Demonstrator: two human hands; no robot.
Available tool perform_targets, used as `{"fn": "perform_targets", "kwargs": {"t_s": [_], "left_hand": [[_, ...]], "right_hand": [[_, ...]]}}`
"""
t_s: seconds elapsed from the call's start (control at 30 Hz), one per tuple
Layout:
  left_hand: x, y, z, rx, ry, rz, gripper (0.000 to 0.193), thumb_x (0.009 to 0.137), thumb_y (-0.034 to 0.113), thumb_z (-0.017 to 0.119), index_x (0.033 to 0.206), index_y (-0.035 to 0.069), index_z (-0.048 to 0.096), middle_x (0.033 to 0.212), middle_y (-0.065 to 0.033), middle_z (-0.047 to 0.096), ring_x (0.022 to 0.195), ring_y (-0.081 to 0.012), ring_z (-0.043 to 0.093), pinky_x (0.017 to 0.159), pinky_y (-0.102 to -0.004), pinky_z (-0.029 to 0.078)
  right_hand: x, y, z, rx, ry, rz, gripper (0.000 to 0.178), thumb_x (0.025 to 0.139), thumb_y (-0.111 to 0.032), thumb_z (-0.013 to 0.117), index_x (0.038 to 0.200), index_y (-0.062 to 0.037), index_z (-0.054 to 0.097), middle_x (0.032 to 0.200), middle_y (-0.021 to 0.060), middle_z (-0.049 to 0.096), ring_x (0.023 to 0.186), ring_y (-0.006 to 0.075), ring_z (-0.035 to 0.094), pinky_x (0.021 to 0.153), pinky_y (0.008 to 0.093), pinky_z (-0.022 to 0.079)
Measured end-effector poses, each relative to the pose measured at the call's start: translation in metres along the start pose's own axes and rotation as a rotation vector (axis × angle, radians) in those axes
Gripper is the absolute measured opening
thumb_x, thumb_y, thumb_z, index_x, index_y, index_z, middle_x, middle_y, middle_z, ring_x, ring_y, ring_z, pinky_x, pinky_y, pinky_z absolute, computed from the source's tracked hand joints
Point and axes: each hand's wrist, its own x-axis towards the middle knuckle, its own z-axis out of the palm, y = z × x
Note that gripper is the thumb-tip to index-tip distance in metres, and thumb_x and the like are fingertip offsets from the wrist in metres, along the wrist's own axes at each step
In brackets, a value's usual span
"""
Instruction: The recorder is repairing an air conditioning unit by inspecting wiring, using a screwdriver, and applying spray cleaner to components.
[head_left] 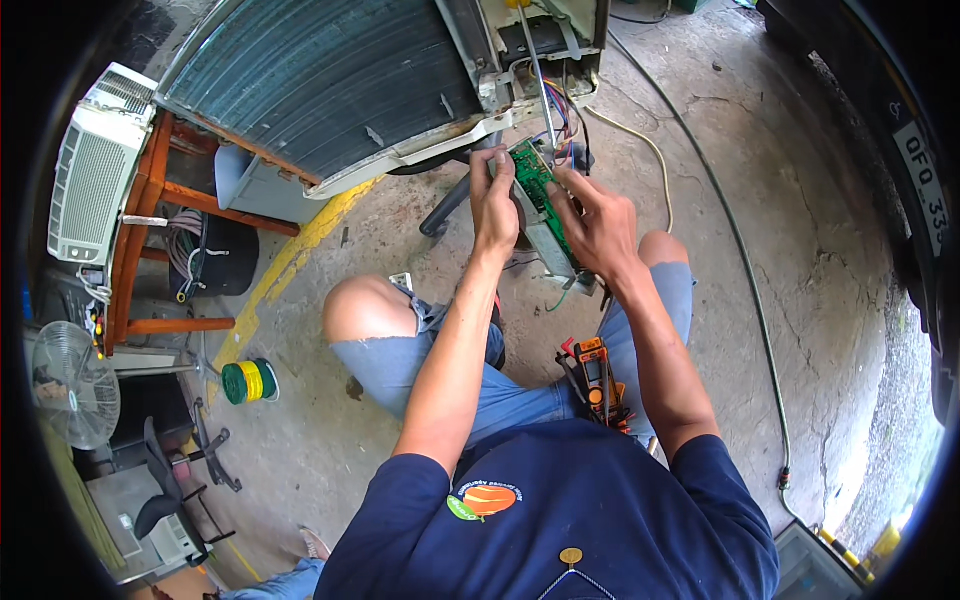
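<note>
In front of me, between both hands, is a long green circuit board [534, 178] with a grey metal plate [546, 245] along its lower part. My left hand [494, 208] is closed around the board's left edge, thumb on top. On the opposite edge, my right hand [598, 222] grips it with bent fingers, some lying over its face. Coloured wires [560, 105] hang down from an opened air-conditioner unit [330, 85] just beyond the board. Whether they join the board is hidden. An orange multimeter [597, 383] rests by my right thigh.
A yellow-green wire spool [250, 381] stands on the floor at left. Beyond it are a fan [75, 385], a wooden stand [140, 230] and a white air conditioner [95, 170]. A long hose [735, 230] crosses the concrete at right, near a dark vehicle [900, 150].
</note>
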Motion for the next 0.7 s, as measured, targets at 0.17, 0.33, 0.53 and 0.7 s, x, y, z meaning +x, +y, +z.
{"fn": "perform_targets", "kwargs": {"t_s": [0.17,0.33,0.53,0.7], "left_hand": [[0.000,-0.002,-0.003,-0.047,-0.014,-0.035,0.026,0.112,0.028,0.047,0.119,0.004,0.056,0.108,-0.0066,0.059,0.096,-0.0165,0.050,0.091,-0.0308,0.041],[-0.001,0.001,-0.005,-0.002,-0.057,-0.027,0.026,0.112,0.027,0.048,0.122,0.004,0.054,0.114,-0.0076,0.058,0.099,-0.0164,0.050,0.092,-0.0303,0.041],[-0.009,0.017,-0.011,-0.051,-0.157,-0.184,0.048,0.105,0.021,0.059,0.147,0.007,0.038,0.128,-0.0136,0.057,0.109,-0.0209,0.056,0.099,-0.0325,0.044],[-0.023,0.033,-0.016,-0.105,-0.275,-0.250,0.086,0.094,0.008,0.070,0.160,0.010,0.014,0.135,-0.0201,0.055,0.114,-0.0256,0.061,0.099,-0.0346,0.049]], "right_hand": [[0.003,-0.005,-0.007,0.082,0.017,0.071,0.021,0.093,-0.016,0.070,0.114,-0.0107,0.073,0.086,0.0086,0.071,0.053,0.0244,0.056,0.052,0.0375,0.044],[0.005,-0.007,-0.009,0.177,0.004,0.154,0.021,0.093,-0.014,0.070,0.112,-0.0082,0.074,0.088,0.0090,0.073,0.055,0.0233,0.055,0.053,0.0360,0.044],[0.001,-0.006,-0.008,0.247,0.024,0.150,0.021,0.093,-0.013,0.070,0.112,-0.0053,0.074,0.091,0.0101,0.074,0.057,0.0214,0.054,0.054,0.0345,0.044],[0.002,-0.002,-0.008,0.317,0.017,0.199,0.021,0.093,-0.012,0.069,0.112,-0.0039,0.073,0.091,0.0109,0.074,0.058,0.0207,0.054,0.055,0.0338,0.045]]}}
